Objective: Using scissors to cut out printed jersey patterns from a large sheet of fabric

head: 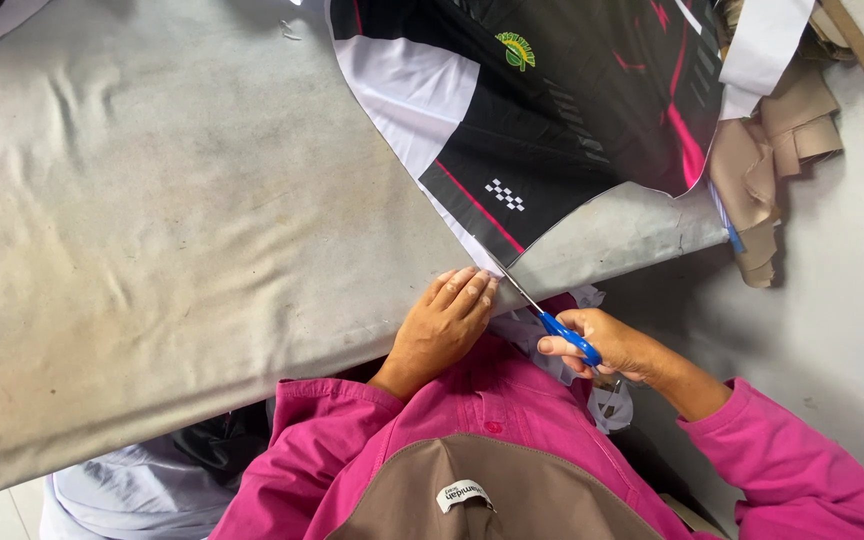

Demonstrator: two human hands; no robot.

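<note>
Scissors at the corner of a printed fabric panel, on the edge of a grey-covered table.

The right hand (607, 345) grips the blue handles of a pair of scissors (552, 320), fingers curled through them, the blades pointing up and away to the near corner of the fabric panel (542, 120). Just beside it, the left hand (447, 320) lies flat and unclenched on the table edge (202, 230), fingertips touching the panel's white border next to the blades. The panel, black with pink lines, a small checker mark and a green emblem, spreads across the far side of the table. Tan cloth scraps (772, 150) hang off the table's right end. Pink sleeves (792, 460) frame the bottom.
</note>
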